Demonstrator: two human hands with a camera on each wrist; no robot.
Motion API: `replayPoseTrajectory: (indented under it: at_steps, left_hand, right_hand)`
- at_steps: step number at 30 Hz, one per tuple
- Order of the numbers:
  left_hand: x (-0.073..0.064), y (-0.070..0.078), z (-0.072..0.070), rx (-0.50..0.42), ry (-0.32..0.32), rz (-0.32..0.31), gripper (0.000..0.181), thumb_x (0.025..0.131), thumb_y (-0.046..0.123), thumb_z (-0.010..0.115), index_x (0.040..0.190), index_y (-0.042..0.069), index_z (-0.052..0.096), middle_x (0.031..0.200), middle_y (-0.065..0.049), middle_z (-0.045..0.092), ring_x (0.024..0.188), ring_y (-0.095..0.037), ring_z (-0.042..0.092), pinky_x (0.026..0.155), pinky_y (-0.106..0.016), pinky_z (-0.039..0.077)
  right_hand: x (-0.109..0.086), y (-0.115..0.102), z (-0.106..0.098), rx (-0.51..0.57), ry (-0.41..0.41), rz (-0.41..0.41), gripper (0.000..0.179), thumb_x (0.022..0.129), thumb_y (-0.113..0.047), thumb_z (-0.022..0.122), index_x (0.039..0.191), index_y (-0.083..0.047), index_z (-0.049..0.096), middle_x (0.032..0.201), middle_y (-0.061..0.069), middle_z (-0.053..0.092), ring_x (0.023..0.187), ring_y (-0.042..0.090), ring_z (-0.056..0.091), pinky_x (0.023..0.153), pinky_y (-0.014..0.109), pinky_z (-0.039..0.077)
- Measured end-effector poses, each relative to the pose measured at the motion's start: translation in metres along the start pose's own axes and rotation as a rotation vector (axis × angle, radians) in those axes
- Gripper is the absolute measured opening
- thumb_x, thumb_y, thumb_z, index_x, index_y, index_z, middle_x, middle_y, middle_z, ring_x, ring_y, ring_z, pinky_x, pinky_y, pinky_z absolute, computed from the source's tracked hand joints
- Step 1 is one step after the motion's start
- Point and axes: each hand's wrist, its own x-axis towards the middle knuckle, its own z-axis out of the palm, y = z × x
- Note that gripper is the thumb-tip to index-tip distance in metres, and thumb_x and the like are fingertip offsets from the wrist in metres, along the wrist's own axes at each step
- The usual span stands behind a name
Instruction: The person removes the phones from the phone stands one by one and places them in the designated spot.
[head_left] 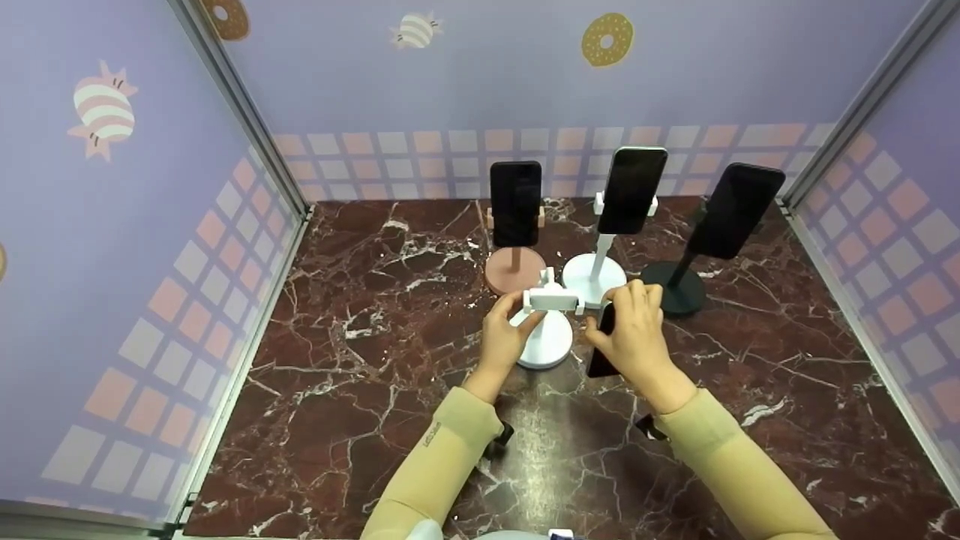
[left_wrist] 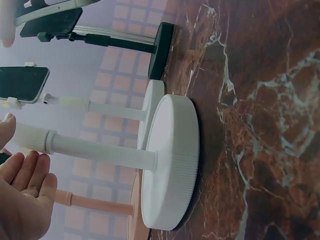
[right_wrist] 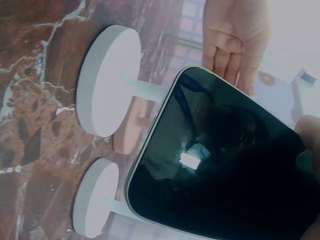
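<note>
In the head view a white phone stand point(head_left: 546, 343) stands on the marbled table with its clamp point(head_left: 553, 301) bare. My left hand point(head_left: 504, 339) pinches the clamp's left side between thumb and fingers. Below that hand, the left wrist view shows the stand's post point(left_wrist: 102, 152) and round base point(left_wrist: 172, 160). My right hand point(head_left: 634, 334) grips a dark smartphone point(head_left: 602, 364) by its upper part, just right of the bare clamp. The phone's black screen point(right_wrist: 220, 165) fills much of the right wrist view and hides the clamp there.
Behind stand three more stands, each bearing a phone: a pink one point(head_left: 515, 271), a white one point(head_left: 600, 279) and a black one point(head_left: 681, 291). The white base nearly meets the one in front. Purple patterned panels point(head_left: 480, 90) enclose the table's back and sides.
</note>
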Motion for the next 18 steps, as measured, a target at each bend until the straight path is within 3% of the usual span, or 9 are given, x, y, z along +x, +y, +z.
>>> replayPoseTrajectory:
  at_steps: [5, 13, 18]
  left_hand:
    - [0.005, -0.003, 0.005, 0.049, 0.001, 0.012, 0.042, 0.086, 0.005, 0.082, 0.122, -0.011, 0.067, 0.117, -0.028, 0.07, 0.113, -0.042, 0.069, 0.105, -0.049, 0.055]
    - [0.01, -0.004, 0.01, 0.188, 0.001, 0.024, 0.032, 0.085, 0.001, 0.081, 0.114, -0.008, 0.071, 0.113, -0.023, 0.073, 0.11, -0.036, 0.071, 0.1, -0.034, 0.059]
    - [0.011, -0.004, 0.012, 0.219, 0.024, 0.04, 0.026, 0.084, -0.001, 0.08, 0.108, -0.008, 0.073, 0.107, -0.021, 0.076, 0.104, -0.035, 0.073, 0.095, -0.038, 0.061]
  right_hand:
    - [-0.003, 0.006, 0.005, -0.026, -0.059, 0.043, 0.041, 0.075, -0.012, 0.082, 0.1, -0.003, 0.05, 0.093, 0.019, 0.047, 0.095, 0.042, 0.04, 0.056, 0.049, 0.039]
    - [-0.009, 0.017, 0.016, -0.06, -0.149, 0.117, 0.04, 0.076, -0.013, 0.08, 0.1, -0.002, 0.051, 0.095, 0.019, 0.047, 0.097, 0.041, 0.041, 0.059, 0.051, 0.041]
    - [-0.013, 0.022, 0.022, -0.079, -0.204, 0.158, 0.039, 0.077, -0.014, 0.078, 0.102, -0.002, 0.051, 0.097, 0.02, 0.049, 0.098, 0.041, 0.041, 0.06, 0.053, 0.043]
